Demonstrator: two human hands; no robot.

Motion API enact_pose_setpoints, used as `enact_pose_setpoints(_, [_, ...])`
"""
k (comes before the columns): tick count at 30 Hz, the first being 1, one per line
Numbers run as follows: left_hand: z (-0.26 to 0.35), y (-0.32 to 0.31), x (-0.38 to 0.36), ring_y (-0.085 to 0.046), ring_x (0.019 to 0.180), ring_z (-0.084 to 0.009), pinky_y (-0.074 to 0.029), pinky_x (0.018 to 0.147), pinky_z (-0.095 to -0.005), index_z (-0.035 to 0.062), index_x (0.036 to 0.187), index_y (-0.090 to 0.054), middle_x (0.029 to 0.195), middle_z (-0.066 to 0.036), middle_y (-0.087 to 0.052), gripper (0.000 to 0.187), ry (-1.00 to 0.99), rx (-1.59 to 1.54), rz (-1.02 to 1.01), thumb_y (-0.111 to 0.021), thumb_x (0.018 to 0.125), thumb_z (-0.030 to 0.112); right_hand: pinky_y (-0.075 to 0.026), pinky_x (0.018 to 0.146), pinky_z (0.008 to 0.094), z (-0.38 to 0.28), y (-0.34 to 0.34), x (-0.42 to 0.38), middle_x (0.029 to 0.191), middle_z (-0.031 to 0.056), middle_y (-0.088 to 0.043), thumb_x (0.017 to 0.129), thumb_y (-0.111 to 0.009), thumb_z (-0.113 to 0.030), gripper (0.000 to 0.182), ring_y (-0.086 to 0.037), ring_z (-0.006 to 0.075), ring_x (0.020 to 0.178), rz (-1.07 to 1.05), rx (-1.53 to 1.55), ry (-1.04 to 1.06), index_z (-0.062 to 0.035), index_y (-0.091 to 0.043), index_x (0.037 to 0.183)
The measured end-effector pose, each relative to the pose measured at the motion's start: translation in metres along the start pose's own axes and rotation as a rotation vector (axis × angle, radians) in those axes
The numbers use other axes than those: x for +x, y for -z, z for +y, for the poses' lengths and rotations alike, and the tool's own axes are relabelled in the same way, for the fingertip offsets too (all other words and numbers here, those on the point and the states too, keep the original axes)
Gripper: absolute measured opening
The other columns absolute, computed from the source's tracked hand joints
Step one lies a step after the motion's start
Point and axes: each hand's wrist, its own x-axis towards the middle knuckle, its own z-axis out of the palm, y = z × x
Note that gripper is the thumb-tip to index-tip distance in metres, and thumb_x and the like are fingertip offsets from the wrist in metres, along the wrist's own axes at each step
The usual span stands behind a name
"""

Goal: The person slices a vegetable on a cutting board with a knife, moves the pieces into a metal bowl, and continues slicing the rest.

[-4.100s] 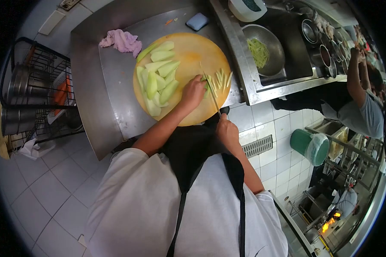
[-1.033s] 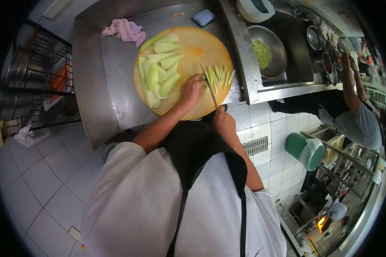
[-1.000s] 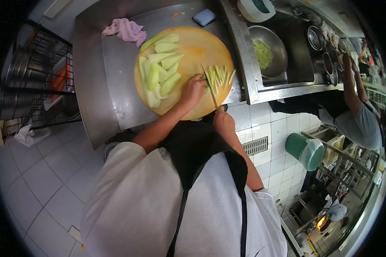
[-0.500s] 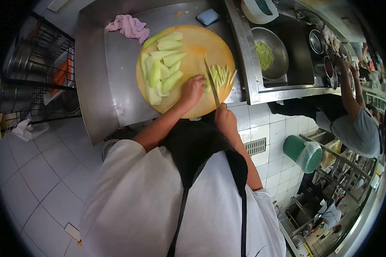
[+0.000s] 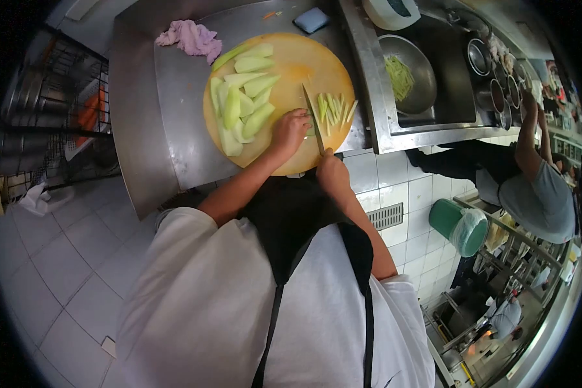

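Note:
A kitchen knife (image 5: 314,119) lies across the right side of a round cutting board (image 5: 297,58), its handle in my closed right hand (image 5: 332,173). Left of the blade, my left hand (image 5: 291,132) has its fingers curled on a pale green vegetable piece (image 5: 310,127), mostly hidden by fingers and blade. Thin cut vegetable strips (image 5: 334,108) lie just right of the knife. Larger peeled vegetable pieces (image 5: 257,119) are heaped over the board's left side.
On the metal counter (image 5: 174,129) are a pink cloth (image 5: 191,39) and a blue sponge (image 5: 312,21). To the right, a metal bowl (image 5: 423,71) with green strips stands in the sink. A co-worker (image 5: 537,200) works beyond, near a green bin (image 5: 459,226). Wire shelving (image 5: 52,129) stands left.
The knife and my right hand have shifted slightly left, the blade standing closer to my left fingers. My left hand stays on the vegetable piece.

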Motion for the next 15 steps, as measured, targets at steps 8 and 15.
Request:
enact_pose_setpoints(8, [-0.001,0.001,-0.002,-0.069,0.104,-0.0328,-0.055,0.091,-0.0424,0.0023,0.106,-0.077,0.116,-0.012,-0.072,0.023,0.008,-0.030,0.012,-0.074,0.085,0.011,-0.056,0.064,0.0568,0.008,0.009,-0.005,0.076,0.0294,-0.068,0.097,-0.051,-0.012,0.015,-0.070,0.0474,0.072,0.068,-0.077,-0.009,0.0027,-0.053,0.096])
enact_pose_setpoints(15, [0.003,0.005,-0.002,-0.069,0.103,-0.0331,-0.055,0.091,-0.0425,0.0026,0.107,-0.077,0.115,-0.012,-0.072,0.024,0.020,-0.032,-0.001,-0.073,0.084,0.010,-0.056,0.062,0.0561,0.004,0.008,-0.024,0.073,0.0287,-0.068,0.100,-0.052,-0.017,0.019,-0.070,0.0463,0.069,0.048,-0.020,0.014,0.0009,-0.054,0.094])
